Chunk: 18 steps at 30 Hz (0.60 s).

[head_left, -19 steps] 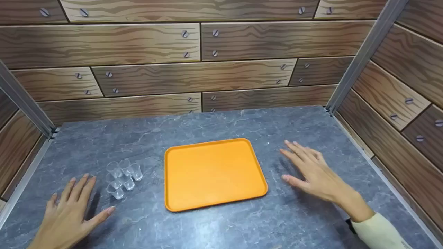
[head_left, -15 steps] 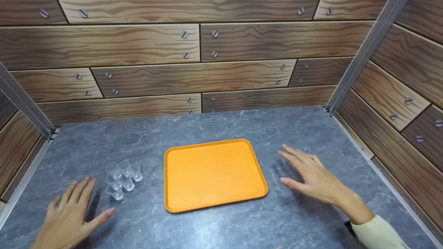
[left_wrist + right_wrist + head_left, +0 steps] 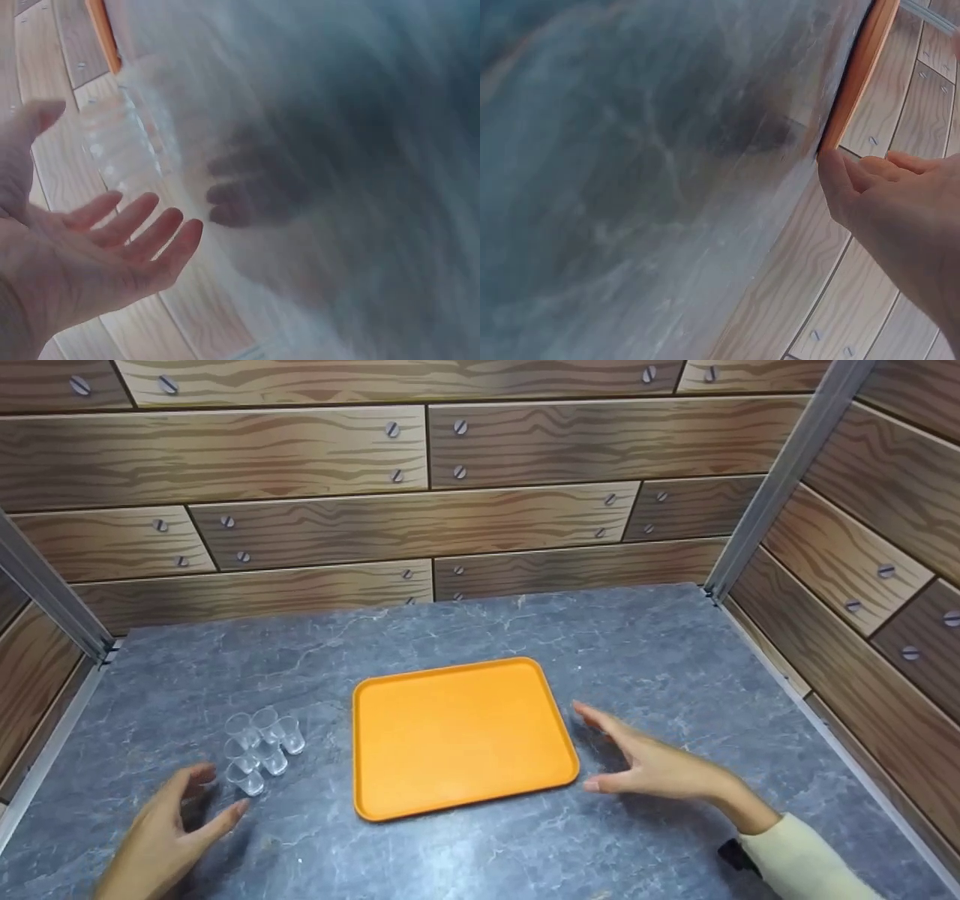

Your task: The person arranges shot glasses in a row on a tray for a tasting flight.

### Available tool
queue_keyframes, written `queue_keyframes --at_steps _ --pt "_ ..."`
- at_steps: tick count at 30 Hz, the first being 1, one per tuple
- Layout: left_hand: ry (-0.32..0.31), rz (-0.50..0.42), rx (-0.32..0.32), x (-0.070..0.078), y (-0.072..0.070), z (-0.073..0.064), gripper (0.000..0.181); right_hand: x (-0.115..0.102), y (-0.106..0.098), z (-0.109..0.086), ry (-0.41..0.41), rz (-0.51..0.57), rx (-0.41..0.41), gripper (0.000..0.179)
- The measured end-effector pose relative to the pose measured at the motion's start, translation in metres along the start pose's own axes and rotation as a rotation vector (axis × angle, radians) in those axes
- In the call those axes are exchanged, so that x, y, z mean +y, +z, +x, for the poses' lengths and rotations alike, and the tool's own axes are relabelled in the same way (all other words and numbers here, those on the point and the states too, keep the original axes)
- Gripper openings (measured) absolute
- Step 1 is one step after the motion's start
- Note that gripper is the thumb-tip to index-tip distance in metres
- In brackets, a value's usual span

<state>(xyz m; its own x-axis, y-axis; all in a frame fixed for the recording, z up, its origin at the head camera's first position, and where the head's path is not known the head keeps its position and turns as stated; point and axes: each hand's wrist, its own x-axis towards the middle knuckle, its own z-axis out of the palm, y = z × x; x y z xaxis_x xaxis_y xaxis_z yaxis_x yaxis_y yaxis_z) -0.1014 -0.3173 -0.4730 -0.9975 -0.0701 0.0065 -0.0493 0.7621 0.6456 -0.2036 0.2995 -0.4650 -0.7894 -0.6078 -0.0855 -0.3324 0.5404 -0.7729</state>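
Several small clear cups (image 3: 257, 750) stand in a tight cluster on the left of the table. Just left of them is my left hand (image 3: 169, 825), thumb and fingers spread apart with nothing between them. The left wrist view has the blurred cups (image 3: 124, 142) beyond the fingertips. An orange rectangular tray (image 3: 465, 739) lies flat in the middle with nothing on it. At its right edge my right hand (image 3: 649, 761) has thumb and fingers parted, fingertips close to the rim. In the right wrist view, the tray's side (image 3: 859, 75) shows above the fingertips.
The grey marbled table (image 3: 480, 626) carries everything. Wood-plank-patterned panels (image 3: 315, 450) rise at the back and both sides, with metal posts (image 3: 787, 487) at the corners.
My right hand has moved left towards the tray, its fingers drawing together. The fingers of my left hand have curled inward beside the cups. Tray and cups stay in place.
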Motion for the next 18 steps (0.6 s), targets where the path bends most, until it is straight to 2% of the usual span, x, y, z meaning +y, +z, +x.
queue_keyframes --at_steps 6,9,12,18 --pt "-0.128 -0.153 -0.032 0.012 0.002 0.003 0.081 -0.003 0.003 0.009 -0.005 -0.034 -0.039 0.111" --pt "-0.185 -0.229 -0.007 0.014 0.006 0.005 0.076 -0.002 0.005 0.013 -0.025 -0.046 -0.045 0.112" --pt "-0.215 -0.293 0.031 0.015 0.009 0.007 0.07 -0.001 0.004 0.018 -0.035 -0.055 -0.048 0.113" --pt "-0.266 -0.344 0.066 0.018 0.01 0.011 0.066 0.002 0.003 0.027 -0.045 -0.102 -0.057 0.114"
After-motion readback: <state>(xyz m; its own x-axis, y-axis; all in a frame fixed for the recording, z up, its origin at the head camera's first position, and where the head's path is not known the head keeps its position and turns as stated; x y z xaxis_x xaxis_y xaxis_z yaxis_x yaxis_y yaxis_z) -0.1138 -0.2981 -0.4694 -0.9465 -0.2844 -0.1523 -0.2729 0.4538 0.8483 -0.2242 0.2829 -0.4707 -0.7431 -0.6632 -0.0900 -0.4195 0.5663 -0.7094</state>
